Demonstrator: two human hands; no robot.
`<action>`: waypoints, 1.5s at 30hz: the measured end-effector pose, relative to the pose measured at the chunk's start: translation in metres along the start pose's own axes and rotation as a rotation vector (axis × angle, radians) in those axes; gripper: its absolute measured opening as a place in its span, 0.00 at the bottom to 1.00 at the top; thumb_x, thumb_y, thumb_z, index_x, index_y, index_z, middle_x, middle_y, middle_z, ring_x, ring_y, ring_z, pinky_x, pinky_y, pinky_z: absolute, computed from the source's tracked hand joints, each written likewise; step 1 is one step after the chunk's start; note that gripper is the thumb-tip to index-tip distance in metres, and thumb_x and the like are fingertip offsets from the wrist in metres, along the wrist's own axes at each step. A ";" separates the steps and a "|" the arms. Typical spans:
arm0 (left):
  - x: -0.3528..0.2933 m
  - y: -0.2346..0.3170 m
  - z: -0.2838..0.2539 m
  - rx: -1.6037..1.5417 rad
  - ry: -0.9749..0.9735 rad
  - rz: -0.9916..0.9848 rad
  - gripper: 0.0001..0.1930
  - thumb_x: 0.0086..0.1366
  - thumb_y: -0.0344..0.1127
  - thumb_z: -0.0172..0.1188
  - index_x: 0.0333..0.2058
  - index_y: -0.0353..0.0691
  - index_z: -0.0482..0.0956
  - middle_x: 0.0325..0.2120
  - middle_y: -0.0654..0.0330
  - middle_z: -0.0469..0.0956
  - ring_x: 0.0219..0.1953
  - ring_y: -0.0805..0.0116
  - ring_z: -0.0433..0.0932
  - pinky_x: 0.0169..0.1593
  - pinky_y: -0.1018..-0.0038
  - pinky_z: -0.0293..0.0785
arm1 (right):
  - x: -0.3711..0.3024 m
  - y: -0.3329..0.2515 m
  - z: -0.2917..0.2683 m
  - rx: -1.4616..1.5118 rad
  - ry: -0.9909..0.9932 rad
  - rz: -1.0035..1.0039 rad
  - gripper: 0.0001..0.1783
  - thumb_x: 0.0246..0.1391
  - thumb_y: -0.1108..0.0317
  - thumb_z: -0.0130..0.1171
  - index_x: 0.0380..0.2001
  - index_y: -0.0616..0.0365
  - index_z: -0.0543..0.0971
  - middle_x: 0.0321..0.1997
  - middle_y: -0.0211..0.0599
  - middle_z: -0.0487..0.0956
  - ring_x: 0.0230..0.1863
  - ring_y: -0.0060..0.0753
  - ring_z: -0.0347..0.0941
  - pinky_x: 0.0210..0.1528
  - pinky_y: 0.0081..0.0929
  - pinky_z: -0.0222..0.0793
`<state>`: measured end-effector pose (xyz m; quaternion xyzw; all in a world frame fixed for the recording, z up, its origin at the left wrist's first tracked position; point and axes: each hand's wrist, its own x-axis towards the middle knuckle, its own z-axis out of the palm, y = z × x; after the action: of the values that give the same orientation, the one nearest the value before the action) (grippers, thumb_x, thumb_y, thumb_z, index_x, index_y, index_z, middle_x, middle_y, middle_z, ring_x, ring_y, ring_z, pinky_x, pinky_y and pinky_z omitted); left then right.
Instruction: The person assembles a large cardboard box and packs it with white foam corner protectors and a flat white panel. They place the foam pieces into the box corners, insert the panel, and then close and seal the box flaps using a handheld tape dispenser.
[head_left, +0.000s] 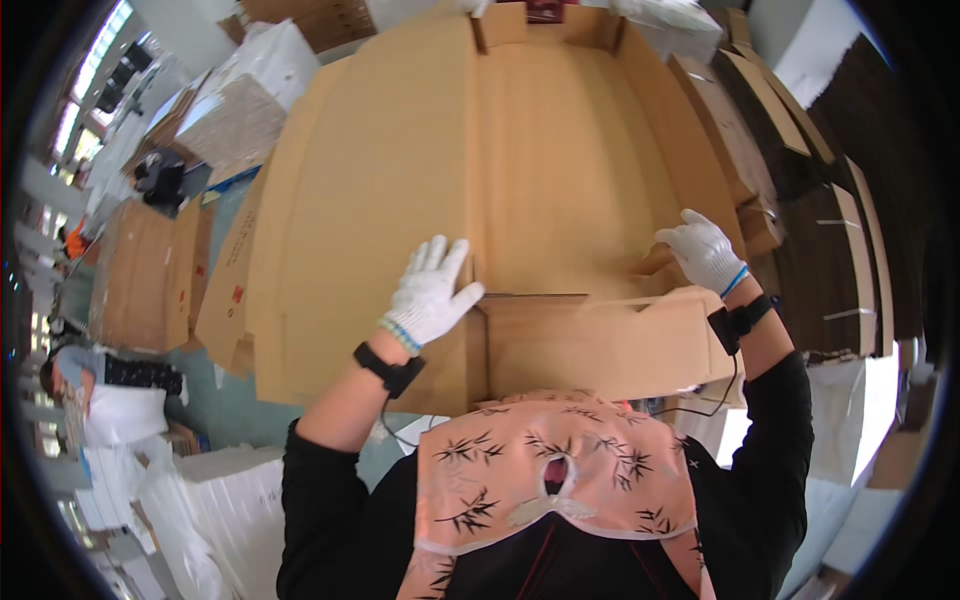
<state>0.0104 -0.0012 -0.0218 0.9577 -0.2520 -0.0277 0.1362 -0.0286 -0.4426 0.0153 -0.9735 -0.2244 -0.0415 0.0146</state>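
A large brown cardboard box lies open in front of me, with a wide flap folded out to its left. My left hand, in a white knit glove, rests on that flap close to its fold, fingers spread and holding nothing. At the near right corner, my right hand, gloved likewise, is closed over the box's right wall, its thumb toward the inside. A small corner flap beside it looks blurred. The near end panel stands between my body and the box's inside.
Flattened cartons are stacked on the right. Wrapped boxes and a tall carton stand on the left. One person is at the far left, another farther back. White wrapped packages lie at the lower left.
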 end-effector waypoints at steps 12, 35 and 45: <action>0.012 0.024 -0.022 0.316 -0.117 0.383 0.16 0.45 0.41 0.71 0.27 0.35 0.82 0.58 0.41 0.68 0.65 0.40 0.58 0.70 0.51 0.49 | -0.074 0.036 0.011 0.019 -0.234 0.156 0.14 0.59 0.53 0.53 0.31 0.48 0.82 0.21 0.36 0.78 0.37 0.46 0.72 0.48 0.35 0.68; -0.019 0.024 -0.049 0.373 -0.173 0.109 0.13 0.51 0.39 0.70 0.29 0.36 0.81 0.62 0.50 0.66 0.69 0.44 0.53 0.71 0.53 0.48 | -0.378 0.162 -0.023 -0.692 0.554 1.574 0.17 0.50 0.65 0.60 0.44 0.56 0.74 0.42 0.45 0.76 0.46 0.51 0.74 0.48 0.44 0.71; -0.018 0.018 -0.044 0.338 -0.184 0.079 0.13 0.51 0.38 0.70 0.31 0.36 0.81 0.64 0.49 0.63 0.69 0.42 0.52 0.71 0.52 0.48 | -0.369 0.147 -0.042 -0.511 0.563 1.789 0.18 0.51 0.66 0.58 0.46 0.57 0.73 0.50 0.49 0.73 0.50 0.55 0.74 0.50 0.45 0.73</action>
<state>-0.0090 0.0035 0.0248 0.9497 -0.3020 -0.0669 -0.0490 -0.2977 -0.7377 0.0233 -0.7124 0.6262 -0.2940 -0.1180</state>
